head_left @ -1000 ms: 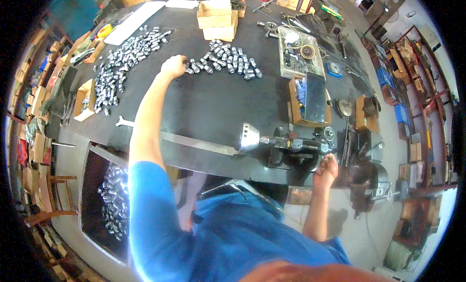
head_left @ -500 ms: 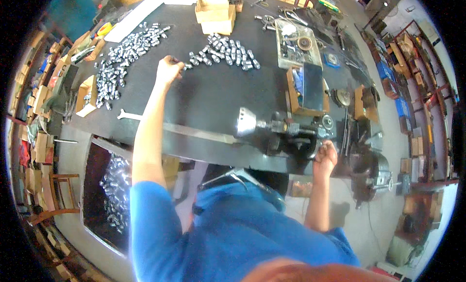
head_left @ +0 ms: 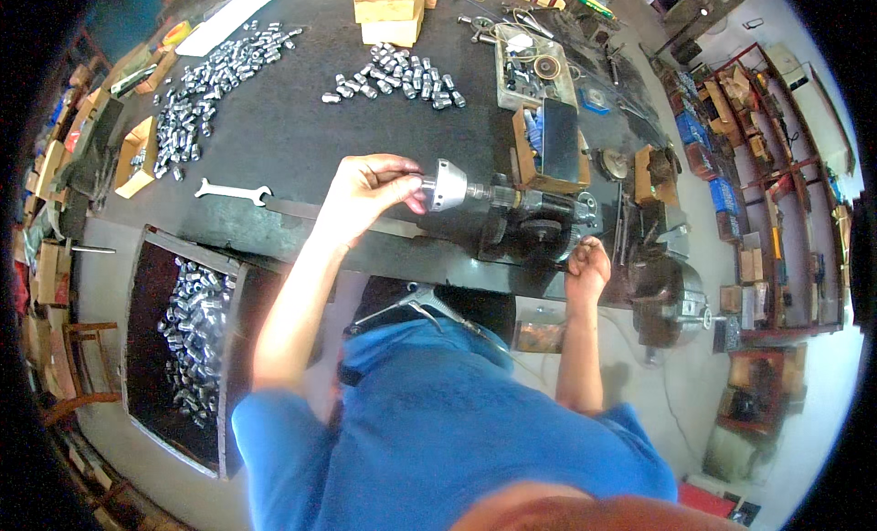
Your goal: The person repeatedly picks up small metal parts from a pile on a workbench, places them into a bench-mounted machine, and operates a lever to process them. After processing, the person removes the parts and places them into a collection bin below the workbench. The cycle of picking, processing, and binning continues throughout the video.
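Note:
My left hand is closed, thumb and fingers pinched at the open mouth of a silver cone-shaped chuck. A small shiny metal fitting, mostly covered by the fingers, sits between them and the chuck. The chuck is mounted on a dark bench fixture with a shaft, near the table's front edge. At the fixture's right end, my right hand has its fingers curled; what they grip is hidden. Beyond my left hand lies a small group of silver fittings.
A larger heap of fittings spreads over the dark table's left side, by a small carton. An open-end wrench lies near the front edge. Below left stands a bin of fittings. A vise is at right.
My left hand has come from the small group of fittings toward me and right, to the chuck. My right hand stays at the fixture's end. The whole view has shifted slightly.

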The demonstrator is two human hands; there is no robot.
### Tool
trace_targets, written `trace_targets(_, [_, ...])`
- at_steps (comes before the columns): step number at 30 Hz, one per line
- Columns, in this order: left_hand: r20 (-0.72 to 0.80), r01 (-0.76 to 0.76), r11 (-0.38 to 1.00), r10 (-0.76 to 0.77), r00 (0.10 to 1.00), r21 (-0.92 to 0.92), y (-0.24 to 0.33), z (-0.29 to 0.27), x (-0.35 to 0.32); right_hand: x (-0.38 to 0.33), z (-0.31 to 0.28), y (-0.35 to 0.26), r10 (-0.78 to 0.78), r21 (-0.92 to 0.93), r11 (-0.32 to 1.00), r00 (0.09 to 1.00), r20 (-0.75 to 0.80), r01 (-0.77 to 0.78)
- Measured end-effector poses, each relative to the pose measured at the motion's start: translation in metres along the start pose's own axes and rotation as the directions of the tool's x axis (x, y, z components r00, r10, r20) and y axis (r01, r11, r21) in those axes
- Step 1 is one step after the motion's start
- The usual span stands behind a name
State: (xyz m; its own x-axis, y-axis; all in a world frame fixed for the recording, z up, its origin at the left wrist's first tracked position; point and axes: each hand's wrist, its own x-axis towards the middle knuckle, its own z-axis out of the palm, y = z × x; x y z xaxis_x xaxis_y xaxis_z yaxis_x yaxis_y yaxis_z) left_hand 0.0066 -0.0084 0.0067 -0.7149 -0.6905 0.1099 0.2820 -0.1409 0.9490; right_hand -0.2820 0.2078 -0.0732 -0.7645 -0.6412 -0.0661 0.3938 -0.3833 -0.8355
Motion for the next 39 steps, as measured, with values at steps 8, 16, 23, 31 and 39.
trace_targets(8, [0.056, -0.027, 0.995, 0.022, 0.998, 0.092, 0.005, 0.002, 0.003, -0.012, 0.003, -0.012, -0.011, -0.088, 0.996, 0.999, -0.034, 0.008])
trace_targets(16, [-0.023, 0.111, 0.992, -0.110, 0.994, 0.065, -0.003, 0.002, 0.003, 0.002, 0.010, -0.003, -0.028, -0.111, 0.994, 0.992, -0.122, 0.015])
trace_targets(23, [0.027, 0.072, 0.996, -0.073, 0.997, 0.043, 0.004, 0.004, 0.004, 0.011, 0.013, 0.007, -0.041, -0.155, 0.988, 0.978, -0.202, 0.009])
trace_targets(31, [0.122, -0.077, 0.992, 0.064, 0.990, 0.099, 0.003, 0.001, 0.004, -0.019, 0.014, -0.028, -0.102, -0.097, 0.990, 0.995, 0.018, 0.103])
trace_targets(39, [-0.012, -0.009, 0.989, 0.011, 1.000, 0.148, -0.001, 0.005, 0.002, 0.018, 0.070, -0.069, -0.234, -0.030, 0.971, 0.970, 0.063, 0.236])
